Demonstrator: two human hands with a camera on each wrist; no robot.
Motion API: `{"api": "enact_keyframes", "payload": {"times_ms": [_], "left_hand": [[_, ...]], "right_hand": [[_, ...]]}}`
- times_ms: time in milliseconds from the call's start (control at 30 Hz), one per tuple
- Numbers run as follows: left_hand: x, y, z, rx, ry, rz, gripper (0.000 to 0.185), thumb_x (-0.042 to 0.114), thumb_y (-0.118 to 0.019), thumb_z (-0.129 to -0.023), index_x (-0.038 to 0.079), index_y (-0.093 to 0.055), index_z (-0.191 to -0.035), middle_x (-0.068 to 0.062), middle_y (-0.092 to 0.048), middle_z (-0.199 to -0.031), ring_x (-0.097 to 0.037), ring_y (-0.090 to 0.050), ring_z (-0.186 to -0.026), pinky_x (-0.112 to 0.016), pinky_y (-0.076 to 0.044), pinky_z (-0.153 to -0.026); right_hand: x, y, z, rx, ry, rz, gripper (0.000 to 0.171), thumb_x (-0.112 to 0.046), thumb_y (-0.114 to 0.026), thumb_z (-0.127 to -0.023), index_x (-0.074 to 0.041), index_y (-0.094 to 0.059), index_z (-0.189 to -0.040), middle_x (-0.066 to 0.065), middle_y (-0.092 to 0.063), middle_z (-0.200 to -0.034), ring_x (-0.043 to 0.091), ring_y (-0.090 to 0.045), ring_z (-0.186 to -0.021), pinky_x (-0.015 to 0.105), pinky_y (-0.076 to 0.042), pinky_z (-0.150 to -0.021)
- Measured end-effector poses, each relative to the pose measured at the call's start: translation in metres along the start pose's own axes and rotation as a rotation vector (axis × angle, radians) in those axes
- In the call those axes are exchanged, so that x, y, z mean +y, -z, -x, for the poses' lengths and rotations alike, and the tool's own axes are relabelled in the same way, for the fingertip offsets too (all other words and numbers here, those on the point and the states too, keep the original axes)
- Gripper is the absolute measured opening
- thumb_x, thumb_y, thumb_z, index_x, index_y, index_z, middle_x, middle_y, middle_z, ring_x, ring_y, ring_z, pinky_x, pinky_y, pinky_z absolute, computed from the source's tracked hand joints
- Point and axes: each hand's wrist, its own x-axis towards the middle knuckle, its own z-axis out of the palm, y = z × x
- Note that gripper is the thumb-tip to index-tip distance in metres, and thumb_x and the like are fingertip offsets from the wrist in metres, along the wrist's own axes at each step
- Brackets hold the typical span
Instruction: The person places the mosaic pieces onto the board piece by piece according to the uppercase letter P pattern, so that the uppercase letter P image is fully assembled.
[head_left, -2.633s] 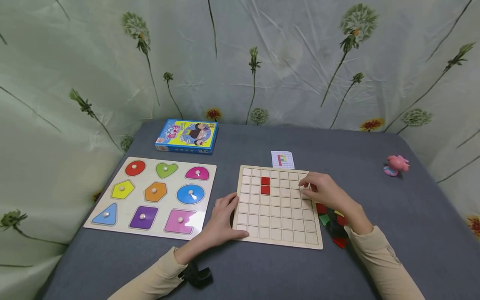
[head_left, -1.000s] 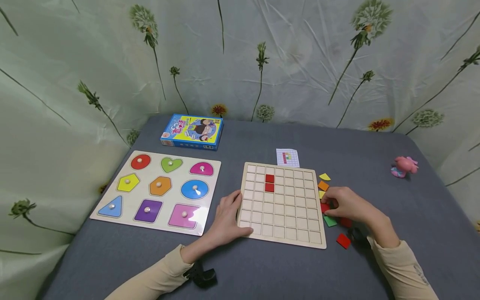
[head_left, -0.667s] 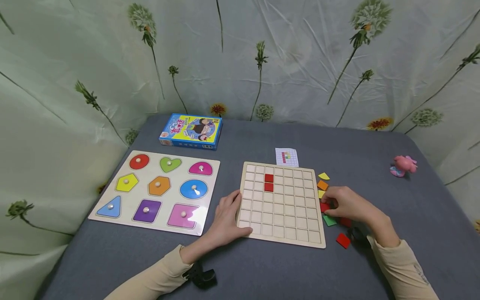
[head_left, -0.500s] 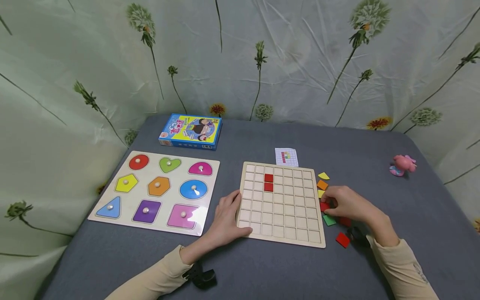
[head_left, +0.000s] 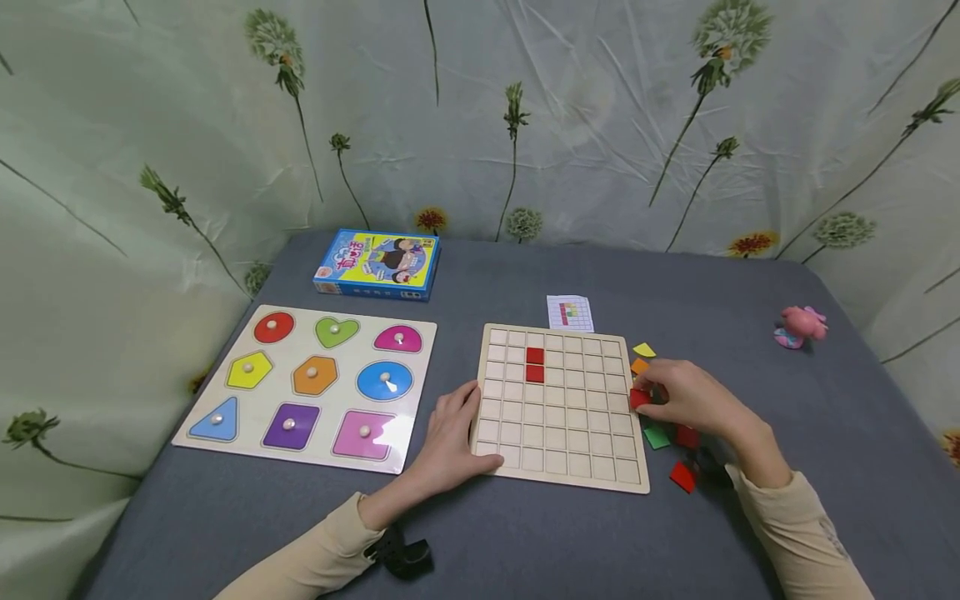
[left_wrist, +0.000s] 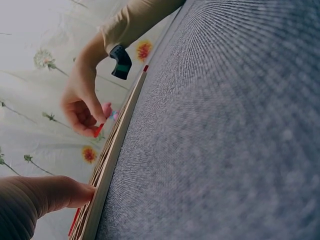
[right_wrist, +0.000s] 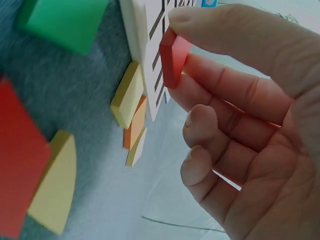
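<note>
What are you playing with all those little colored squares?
A person is filling a wooden grid board with colored tiles. Two red tiles already sit in the board. The right hand pinches another red tile at the board's right edge, beside loose tiles on the table. The left hand rests on the board's left edge.

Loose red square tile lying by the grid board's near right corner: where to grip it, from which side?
Take the loose red tile by two opposite thin edges, coming down from above. It lies flat on the grey table, so only its edges offer purchase. Its right and near sides look clear; the grid board lies to its left. The right hand already pinches another red tile thumb and finger, likely workable here.
</note>
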Motion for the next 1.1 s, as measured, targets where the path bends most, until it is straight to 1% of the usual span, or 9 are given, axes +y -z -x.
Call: {"api": "enact_keyframes", "payload": {"times_ms": [167, 300, 433, 633, 800, 967, 1100], "left_hand": [[0.0, 0.0, 0.0, 0.001, 0.002, -0.004, 0.093, 0.029, -0.08, -0.064, -0.002, -0.038, -0.141, -0.016, -0.035, -0.146, -0.032, -0.032, -0.124, -0.054, -0.026, -0.099], [-0.001, 0.0, 0.0, 0.007, 0.001, -0.005, 0.093, 0.029, -0.08, -0.064, -0.003, -0.038, -0.141, -0.016, -0.036, -0.146, -0.032, -0.032, -0.124, -0.054, -0.026, -0.099], [-0.001, -0.001, 0.002, 0.004, -0.002, -0.005, 0.093, 0.03, -0.08, -0.064, -0.003, -0.038, -0.14, -0.016, -0.036, -0.146, -0.032, -0.033, -0.124, -0.054, -0.026, -0.099], [-0.001, -0.004, 0.004, 0.006, -0.009, -0.008, 0.093, 0.03, -0.08, -0.064, -0.003, -0.039, -0.14, -0.016, -0.037, -0.145, -0.031, -0.034, -0.122, -0.053, -0.026, -0.098], [0.0, -0.005, 0.003, 0.006, -0.021, 0.001, 0.092, 0.03, -0.08, -0.063, -0.003, -0.04, -0.139, -0.017, -0.037, -0.145, -0.032, -0.034, -0.122, -0.054, -0.027, -0.098], [-0.002, -0.001, 0.001, 0.01, -0.027, 0.004, 0.093, 0.031, -0.082, -0.063, -0.004, -0.041, -0.139, -0.017, -0.039, -0.143, -0.032, -0.035, -0.121, -0.054, -0.028, -0.098], [-0.003, 0.002, 0.0, 0.013, -0.038, -0.007, 0.094, 0.031, -0.083, -0.062, -0.003, -0.041, -0.139, -0.017, -0.04, -0.143, -0.033, -0.036, -0.121, -0.054, -0.029, -0.098]], "right_hand": [[-0.005, -0.002, -0.007, 0.009, 0.019, 0.012, 0.02, -0.019, -0.08, -0.071, -0.012, -0.067, -0.085, -0.007, -0.058, -0.076, 0.004, -0.045, -0.065, 0.018, -0.037, -0.057], [-0.011, -0.004, -0.013, 0.002, 0.012, 0.015, 0.022, -0.022, -0.08, -0.071, -0.012, -0.068, -0.087, -0.006, -0.058, -0.077, 0.004, -0.044, -0.066, 0.018, -0.037, -0.059], [-0.019, -0.006, -0.017, -0.002, 0.021, 0.011, 0.022, -0.02, -0.079, -0.072, -0.01, -0.069, -0.089, -0.004, -0.06, -0.079, 0.007, -0.047, -0.068, 0.02, -0.038, -0.06], [-0.031, -0.009, -0.025, -0.025, 0.026, 0.01, 0.021, -0.023, -0.078, -0.074, -0.012, -0.069, -0.09, -0.005, -0.06, -0.081, 0.007, -0.046, -0.07, 0.019, -0.038, -0.061], [-0.035, -0.013, -0.032, -0.028, 0.054, 0.004, 0.02, -0.023, -0.078, -0.074, -0.013, -0.069, -0.089, -0.005, -0.06, -0.082, 0.007, -0.046, -0.071, 0.019, -0.038, -0.062], [-0.042, -0.017, -0.041, -0.01, 0.098, 0.007, 0.016, -0.023, -0.078, -0.074, -0.015, -0.068, -0.084, -0.006, -0.058, -0.078, 0.006, -0.045, -0.068, 0.018, -0.037, -0.06], [-0.049, -0.019, -0.047, -0.01, 0.132, -0.002, 0.015, -0.02, -0.077, -0.075, -0.014, -0.068, -0.084, -0.005, -0.058, -0.078, 0.005, -0.044, -0.068, 0.018, -0.036, -0.059]]}}
